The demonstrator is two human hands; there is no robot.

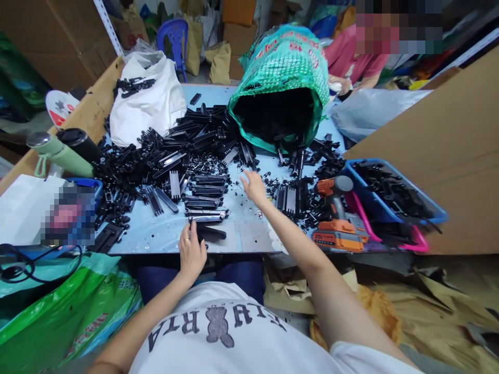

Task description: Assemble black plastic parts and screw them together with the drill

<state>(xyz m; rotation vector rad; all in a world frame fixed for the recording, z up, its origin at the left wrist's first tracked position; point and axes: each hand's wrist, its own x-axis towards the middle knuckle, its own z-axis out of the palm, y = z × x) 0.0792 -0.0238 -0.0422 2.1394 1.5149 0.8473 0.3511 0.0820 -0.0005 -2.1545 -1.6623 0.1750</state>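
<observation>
At seven o'clock on a blue worktop (144,232), the left hand (192,248) pinches a black part (212,233); at dial centre, the right hand (255,187) spreads loosely beside small hardware (273,181), any pinch unclear. Working well likely means steadying the part and picking pieces singly. At one, a green sack (278,67) gapes, dark inside; at three, a blue basket (442,214), and at four, a pink basket (421,246), hold black pieces.

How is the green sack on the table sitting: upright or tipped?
Tipped, mouth open: the green sack lies with its dark opening facing the near side.
</observation>
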